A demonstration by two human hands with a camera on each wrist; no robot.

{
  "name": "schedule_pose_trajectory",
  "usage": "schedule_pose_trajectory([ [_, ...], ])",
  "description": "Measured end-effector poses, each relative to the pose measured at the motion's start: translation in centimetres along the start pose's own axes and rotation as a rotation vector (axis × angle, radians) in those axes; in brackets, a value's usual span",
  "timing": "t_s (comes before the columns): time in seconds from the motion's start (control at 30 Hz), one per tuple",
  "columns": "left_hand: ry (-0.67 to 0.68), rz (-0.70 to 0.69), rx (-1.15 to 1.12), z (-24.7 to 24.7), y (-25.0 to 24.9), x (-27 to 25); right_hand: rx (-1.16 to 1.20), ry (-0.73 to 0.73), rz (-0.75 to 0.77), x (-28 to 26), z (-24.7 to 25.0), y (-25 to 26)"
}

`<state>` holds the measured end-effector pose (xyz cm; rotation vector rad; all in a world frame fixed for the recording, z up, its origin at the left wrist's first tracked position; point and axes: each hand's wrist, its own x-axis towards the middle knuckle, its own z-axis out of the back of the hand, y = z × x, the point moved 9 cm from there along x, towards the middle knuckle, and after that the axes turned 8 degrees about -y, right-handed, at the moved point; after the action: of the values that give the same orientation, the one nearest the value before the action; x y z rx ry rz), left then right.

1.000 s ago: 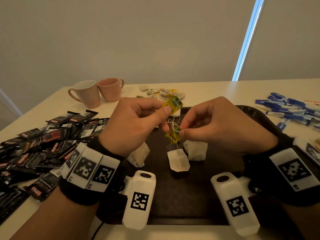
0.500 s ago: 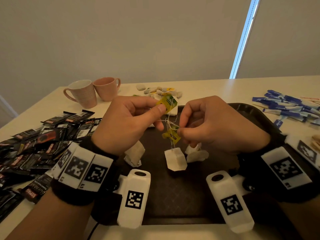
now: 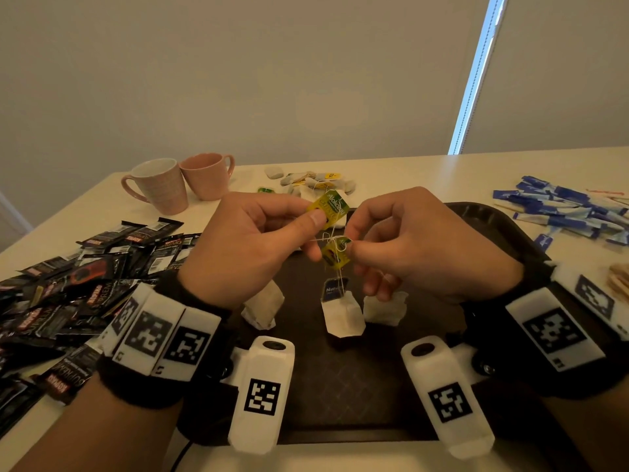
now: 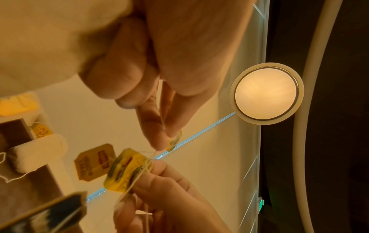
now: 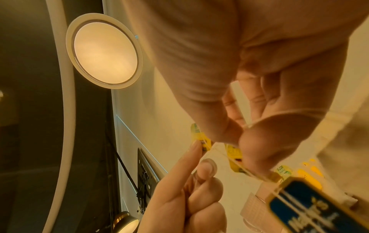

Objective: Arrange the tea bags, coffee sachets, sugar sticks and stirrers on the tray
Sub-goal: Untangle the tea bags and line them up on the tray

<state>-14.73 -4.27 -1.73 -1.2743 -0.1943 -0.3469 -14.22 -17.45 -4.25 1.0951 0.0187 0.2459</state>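
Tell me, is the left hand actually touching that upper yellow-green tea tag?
Touching: in the head view the left hand pinches the yellow-green tag, thumb pressed flat on its face.

I can't follow the knotted strings (image 3: 335, 241) between my two hands: too thin and tangled to tell which tag joins which bag. My left hand (image 3: 252, 247) covers part of the tray (image 3: 483, 219) and half of one tea bag (image 3: 263, 306). The coffee sachets (image 3: 68, 287) run off the left edge, the sugar sticks (image 3: 565, 209) off the right. In the left wrist view the dark tag (image 4: 48, 212) is blurred, its print unreadable.
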Motion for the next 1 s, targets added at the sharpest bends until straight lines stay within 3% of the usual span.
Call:
schedule_pose_trajectory([
  [0.37,0.006,-0.008,0.004,0.0,-0.1,0.0,0.181,-0.020,-0.035,-0.2,0.2,0.3],
  [0.83,-0.013,0.011,0.033,0.2,0.4,0.1,0.436,0.038,-0.191,-0.4,-0.4,-0.7],
  [1.0,-0.024,0.027,0.009,0.3,0.5,0.1,0.425,-0.036,-0.164,-0.3,0.1,-0.5],
])
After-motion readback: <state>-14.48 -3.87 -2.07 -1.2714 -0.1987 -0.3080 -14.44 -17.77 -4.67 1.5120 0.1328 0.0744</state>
